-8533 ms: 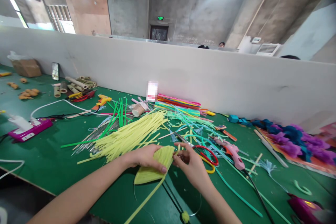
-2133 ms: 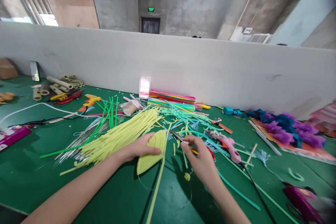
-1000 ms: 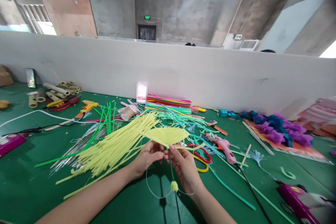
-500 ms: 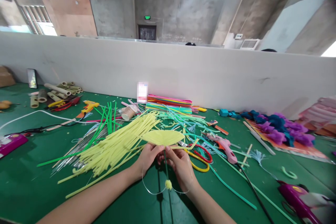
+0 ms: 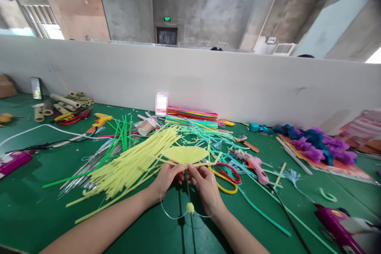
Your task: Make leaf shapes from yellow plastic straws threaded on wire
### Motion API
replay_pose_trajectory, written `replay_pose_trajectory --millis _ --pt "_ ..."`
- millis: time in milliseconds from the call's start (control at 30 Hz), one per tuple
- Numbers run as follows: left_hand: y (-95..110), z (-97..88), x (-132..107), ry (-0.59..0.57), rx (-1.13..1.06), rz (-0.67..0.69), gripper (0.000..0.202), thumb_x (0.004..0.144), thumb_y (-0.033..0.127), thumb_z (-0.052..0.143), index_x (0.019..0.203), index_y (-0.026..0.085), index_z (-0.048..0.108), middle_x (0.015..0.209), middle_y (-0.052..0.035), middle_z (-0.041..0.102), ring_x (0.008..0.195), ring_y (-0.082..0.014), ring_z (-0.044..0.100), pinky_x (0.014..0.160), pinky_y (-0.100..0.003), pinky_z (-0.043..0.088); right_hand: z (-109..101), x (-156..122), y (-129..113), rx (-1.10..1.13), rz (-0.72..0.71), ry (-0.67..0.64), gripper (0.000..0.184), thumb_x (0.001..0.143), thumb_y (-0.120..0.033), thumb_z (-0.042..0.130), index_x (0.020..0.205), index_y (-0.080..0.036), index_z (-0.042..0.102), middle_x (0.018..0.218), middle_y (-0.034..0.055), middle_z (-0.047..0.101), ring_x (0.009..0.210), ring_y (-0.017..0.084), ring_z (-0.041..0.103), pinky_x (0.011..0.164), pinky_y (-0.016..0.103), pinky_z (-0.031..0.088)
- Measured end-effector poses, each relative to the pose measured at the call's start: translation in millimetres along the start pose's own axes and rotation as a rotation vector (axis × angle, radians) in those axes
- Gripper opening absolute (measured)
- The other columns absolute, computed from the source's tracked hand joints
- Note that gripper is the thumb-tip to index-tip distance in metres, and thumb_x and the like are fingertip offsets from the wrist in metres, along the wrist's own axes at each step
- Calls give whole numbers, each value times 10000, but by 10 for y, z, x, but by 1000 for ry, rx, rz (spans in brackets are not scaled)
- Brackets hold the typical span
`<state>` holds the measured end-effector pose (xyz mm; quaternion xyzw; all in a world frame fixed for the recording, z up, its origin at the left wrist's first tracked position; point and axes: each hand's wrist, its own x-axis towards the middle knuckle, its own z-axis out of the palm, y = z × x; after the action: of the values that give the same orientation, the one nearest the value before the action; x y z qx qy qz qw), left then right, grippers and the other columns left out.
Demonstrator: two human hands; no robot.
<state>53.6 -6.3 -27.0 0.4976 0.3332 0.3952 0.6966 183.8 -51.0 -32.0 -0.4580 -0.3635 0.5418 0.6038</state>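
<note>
A pale yellow fan-shaped piece of pipe cleaners (image 5: 186,154) stands up between my hands. My left hand (image 5: 169,176) pinches its lower point from the left, thumb and fingers together. From the right, my right hand (image 5: 206,188) pinches the same spot, its thumb close to the other thumb. Loose pipe cleaner ends stick out to both sides of the fan. Below the fingers runs a thin green stem with a small yellow fuzzy ball (image 5: 190,208) on it, and clear thread loops hang beside it. The fingertips behind the piece are partly hidden.
Yellow pipe cleaners (image 5: 133,162) lie in a heap at left. Scissors (image 5: 228,182) with red and yellow handles and a pink glue gun (image 5: 255,166) lie to the right. Farther off are a yellow glue gun (image 5: 102,120), bamboo pieces (image 5: 67,103) and purple flowers (image 5: 312,149).
The fan tips slightly and looks a little lower and narrower. The loose ends at its sides now angle outward and upward more. Both hands stay almost in place.
</note>
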Motion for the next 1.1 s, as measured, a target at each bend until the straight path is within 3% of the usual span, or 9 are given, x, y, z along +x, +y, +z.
replay_pose_trajectory --millis 233,433,800,1100 --pt "-2 -19 5 -3 -196 21 190 711 286 732 700 118 645 655 -13 606 608 -111 530 595 -231 392 1 34 11 111 12 38 344 690 -470 752 769 -147 662 714 31 667 639 146 594 655 275 477" --pt "6 -4 19 -21 -268 5 183 695 269 755 706 124 644 688 -18 629 673 -135 570 697 -262 415 3 68 11 154 28 82 321 649 -421 796 751 -144 669 700 33 673 616 138 587 630 265 472" --pt "-3 4 49 13 -251 46 192 687 246 748 645 131 600 643 -1 596 643 -116 522 663 -234 391 38 67 -49 163 27 128 314 607 -395 828 715 -139 681 654 25 665 582 114 566 593 239 460" --pt "-38 -20 80 -45 -248 47 213 716 295 746 725 119 626 689 -19 618 658 -127 556 633 -248 411 -40 103 -52 182 62 -4 312 667 -416 785 763 -137 686 692 32 669 595 116 580 578 231 459"
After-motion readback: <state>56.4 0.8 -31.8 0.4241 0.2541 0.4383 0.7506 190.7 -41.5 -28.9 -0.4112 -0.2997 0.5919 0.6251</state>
